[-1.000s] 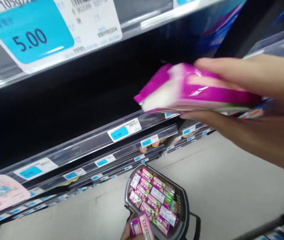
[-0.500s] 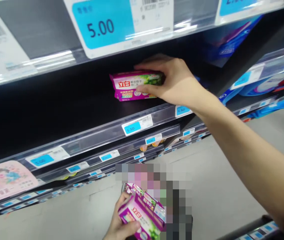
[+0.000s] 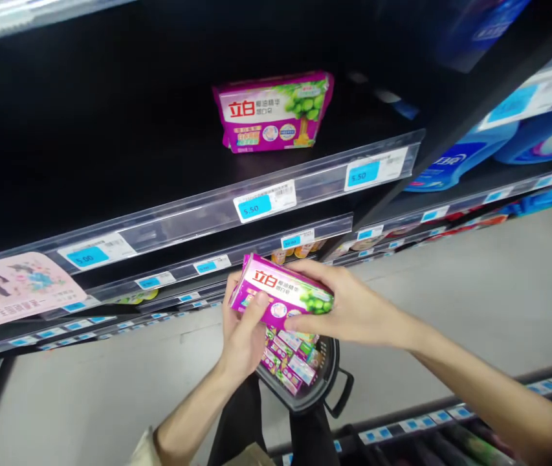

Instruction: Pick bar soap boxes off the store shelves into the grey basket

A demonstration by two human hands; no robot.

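Shelf: one pink pack stands alone near its front edge, above a tag reading 5.50. Basket below you holds more. Your held pack, marked 立白, sits over the basket: left hand clasps its left end, right hand grips the right end. Judged light, firm, film slick; hold by the ends.

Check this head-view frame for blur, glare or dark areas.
Head view: sharp overall; the pack on the shelf and the pack in the left hand and right hand read clearly. The shelf interior is very dark; mild glare on the clear price rail; edges bow from lens distortion.
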